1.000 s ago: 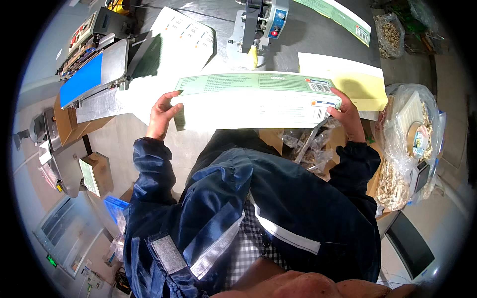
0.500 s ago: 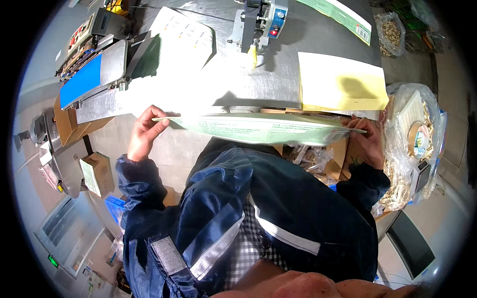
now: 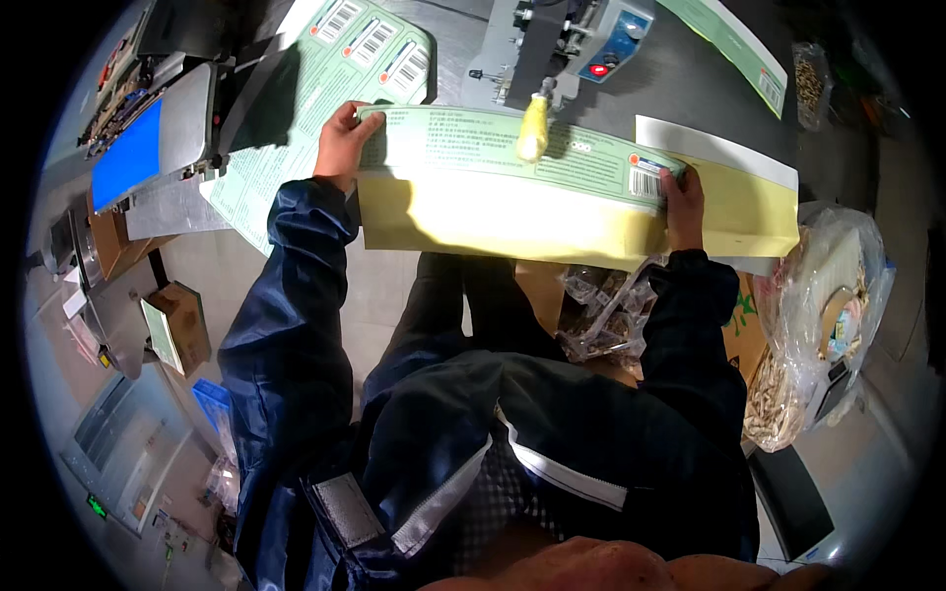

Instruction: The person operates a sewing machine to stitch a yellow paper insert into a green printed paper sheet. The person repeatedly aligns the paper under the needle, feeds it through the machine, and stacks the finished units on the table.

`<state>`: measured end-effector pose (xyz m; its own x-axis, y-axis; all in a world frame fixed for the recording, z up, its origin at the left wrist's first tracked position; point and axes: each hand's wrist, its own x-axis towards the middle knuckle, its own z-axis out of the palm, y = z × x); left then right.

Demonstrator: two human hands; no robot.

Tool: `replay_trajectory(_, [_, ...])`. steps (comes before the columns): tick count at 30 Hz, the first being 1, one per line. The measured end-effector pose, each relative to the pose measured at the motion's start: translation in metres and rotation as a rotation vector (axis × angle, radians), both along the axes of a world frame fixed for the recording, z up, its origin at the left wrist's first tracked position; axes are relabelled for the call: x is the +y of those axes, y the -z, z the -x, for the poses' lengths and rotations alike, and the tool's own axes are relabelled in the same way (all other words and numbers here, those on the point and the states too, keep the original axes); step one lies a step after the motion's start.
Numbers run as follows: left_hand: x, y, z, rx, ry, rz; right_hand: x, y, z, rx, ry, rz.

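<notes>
While flat on the table: green-yellow package (image 3: 512,192) | left hand (image 3: 340,148), right hand (image 3: 683,202); fingers clamped on its ends

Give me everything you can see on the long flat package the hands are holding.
The flat package is a long, thin sheet-like pouch, pale green on its upper band with small print and a barcode patch near its right end, yellow along its lower part. It looks like glossy film or coated paper. It is held level across the dark table edge, the left hand gripping its left end and the right hand its right end. A yellow handle overlaps its top edge.
</notes>
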<state>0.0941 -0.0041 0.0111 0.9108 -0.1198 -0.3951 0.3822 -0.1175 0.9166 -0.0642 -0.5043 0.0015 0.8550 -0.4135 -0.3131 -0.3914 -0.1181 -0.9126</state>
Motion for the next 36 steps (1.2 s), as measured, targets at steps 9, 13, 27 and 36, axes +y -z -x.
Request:
replay_trajectory(9, [-0.016, -0.011, -0.017, 0.010, -0.053, -0.098, 0.001, -0.006, -0.034, -0.073, 0.042, 0.085])
replay_trajectory(13, [-0.008, -0.008, -0.013, 0.020, 0.039, -0.177, -0.013, 0.002, -0.040, -0.021, 0.050, 0.150])
replay_trajectory(27, [-0.008, 0.010, -0.019, -0.142, 0.007, -0.028, 0.004, -0.003, -0.055, 0.045, 0.175, 0.549])
replay_trajectory(36, [-0.011, 0.009, -0.021, -0.093, -0.031, 0.065, 0.183, -0.134, -0.085, 0.480, -0.276, 0.005])
